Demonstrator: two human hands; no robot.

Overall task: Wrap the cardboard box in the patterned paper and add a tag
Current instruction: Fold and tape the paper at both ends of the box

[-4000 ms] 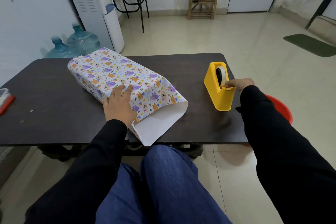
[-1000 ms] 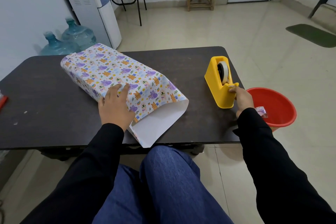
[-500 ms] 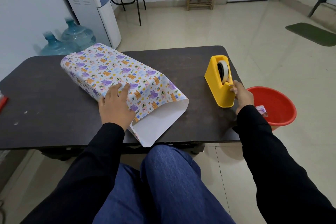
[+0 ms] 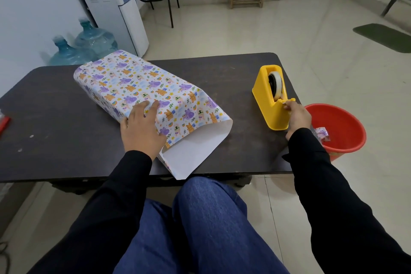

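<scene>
The box lies diagonally on the dark table (image 4: pixel 51 104), fully covered by patterned paper (image 4: pixel 138 82) with cartoon animals. The paper's near end stands open past the box, showing its white inside (image 4: pixel 195 147). My left hand (image 4: pixel 142 127) rests flat on the paper's near side, fingers straight. A yellow tape dispenser (image 4: pixel 271 98) with a white tape roll stands at the table's right edge. My right hand (image 4: pixel 297 115) pinches the tape end at the dispenser's cutter. No tag is in view.
A red basin (image 4: pixel 342 127) with a paper scrap sits on the floor right of the table. A red object (image 4: pixel 4 122) lies at the table's left edge. Water bottles (image 4: pixel 89 44) and a dispenser (image 4: pixel 111 0) stand behind. My knees are under the table's near edge.
Four seconds ago my right hand was at the dispenser's far side by the roll; it has come round to the near end at the cutter. My left hand stays on the paper.
</scene>
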